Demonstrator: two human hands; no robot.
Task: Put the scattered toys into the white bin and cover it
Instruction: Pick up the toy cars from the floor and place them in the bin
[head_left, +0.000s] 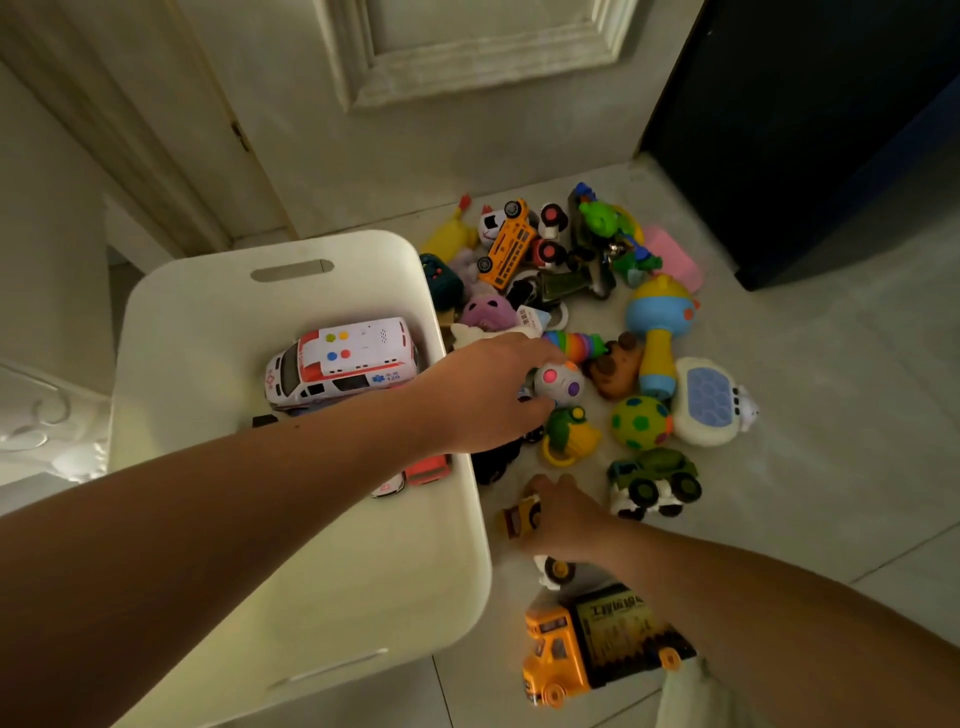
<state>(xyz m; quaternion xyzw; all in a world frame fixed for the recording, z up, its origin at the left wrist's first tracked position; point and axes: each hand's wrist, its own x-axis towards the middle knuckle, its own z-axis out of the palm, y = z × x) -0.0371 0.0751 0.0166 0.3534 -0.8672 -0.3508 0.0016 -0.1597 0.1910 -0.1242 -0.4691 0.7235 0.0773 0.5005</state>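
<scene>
Red car (427, 469): half under left arm (311, 467). Yellow car (522, 518): mostly inside right hand (563, 519). Truck (571, 644): rear under right arm (779, 603).

white bin (218, 332) top open, toy pile (582, 312) crowding floor beside it, bare tiles (831, 441) rightward

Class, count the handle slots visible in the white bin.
2 on the white bin: the far slot in its far wall, the near slot in its near wall; others may be hidden.

The pale tiled floor (831, 415) carries the white bin (208, 338) at its left, a heap of toys (571, 340) toward its far edge, and an orange truck (556, 649) nearest.
</scene>
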